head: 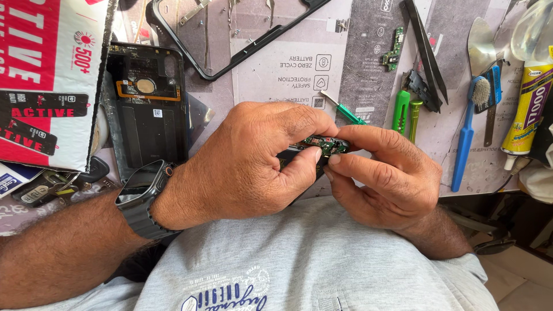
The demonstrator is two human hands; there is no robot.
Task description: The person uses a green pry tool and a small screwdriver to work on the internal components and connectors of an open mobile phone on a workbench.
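over cluttered workbench (288, 69), left hand (242, 167) and right hand (386, 178) pinch small green circuit board (324, 144).

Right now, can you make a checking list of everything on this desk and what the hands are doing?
Surface: work mat, crowded with parts.
Job's things: small green circuit board, pinched over a dark part.
Clutter: phone back cover, black frame, blue toothbrush, glue tube, green screwdriver, tweezers.
Hands: left hand and right hand both grip the board.
Cables: nothing seen.
Surroundings: red and white box at left.
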